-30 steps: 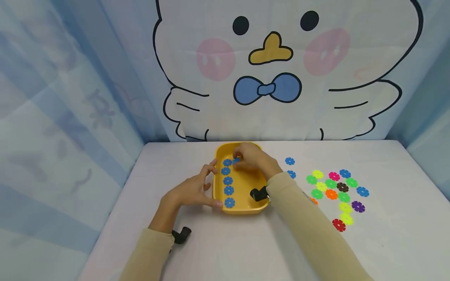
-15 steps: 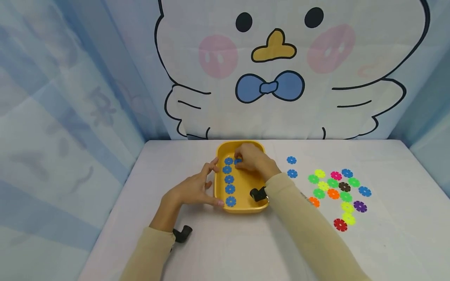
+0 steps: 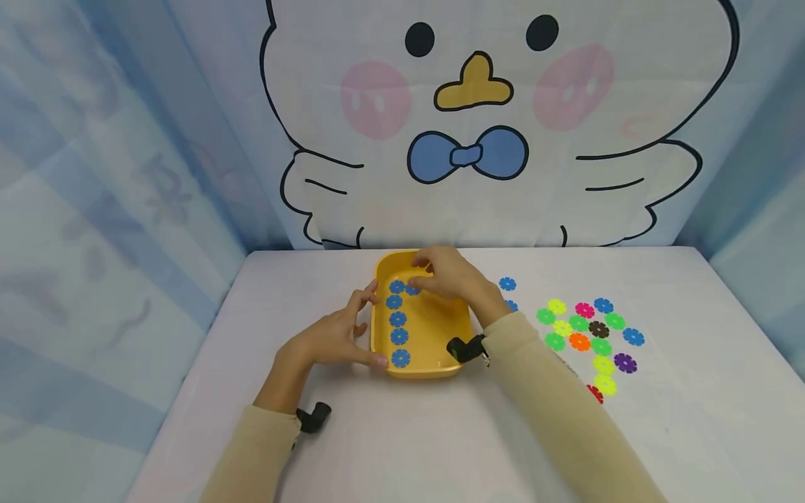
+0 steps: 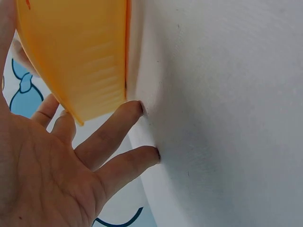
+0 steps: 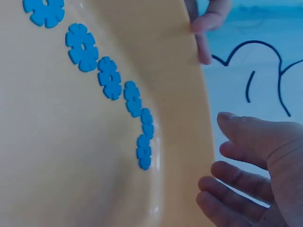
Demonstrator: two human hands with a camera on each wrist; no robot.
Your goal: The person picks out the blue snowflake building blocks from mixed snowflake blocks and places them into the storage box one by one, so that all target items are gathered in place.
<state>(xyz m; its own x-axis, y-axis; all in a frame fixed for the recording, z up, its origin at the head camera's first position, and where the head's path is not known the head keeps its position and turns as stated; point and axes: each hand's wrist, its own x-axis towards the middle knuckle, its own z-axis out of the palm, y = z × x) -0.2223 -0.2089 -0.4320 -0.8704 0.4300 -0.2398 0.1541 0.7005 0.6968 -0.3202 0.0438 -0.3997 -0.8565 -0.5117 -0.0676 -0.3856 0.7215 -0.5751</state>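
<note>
A yellow tray (image 3: 440, 342) lies on the table, with several blue notched plastic discs (image 3: 399, 336) in a column along its left side. Another blue disc (image 3: 411, 290) sits just right of the column's far end. My left hand (image 3: 330, 339) touches the tray's left rim, thumb near the front corner. In the left wrist view, two of its fingers (image 4: 109, 137) reach past the tray's end to the table. Over the tray's far right part is my right hand (image 3: 449, 272), its fingers parted close to that disc. The right wrist view shows nothing held in that hand (image 5: 255, 170).
Two blue discs (image 3: 507, 283) lie right of the tray, one partly behind the right wrist. Farther right, loose discs in green, yellow, orange (image 3: 580, 341), pink, purple (image 3: 625, 362) and other colours are scattered. A cartoon-printed curtain (image 3: 465, 202) hangs behind the table.
My right hand has let go of the blue disc at the column's far end and lifted slightly. The left hand stays at the tray's side. The head view has shifted a little.
</note>
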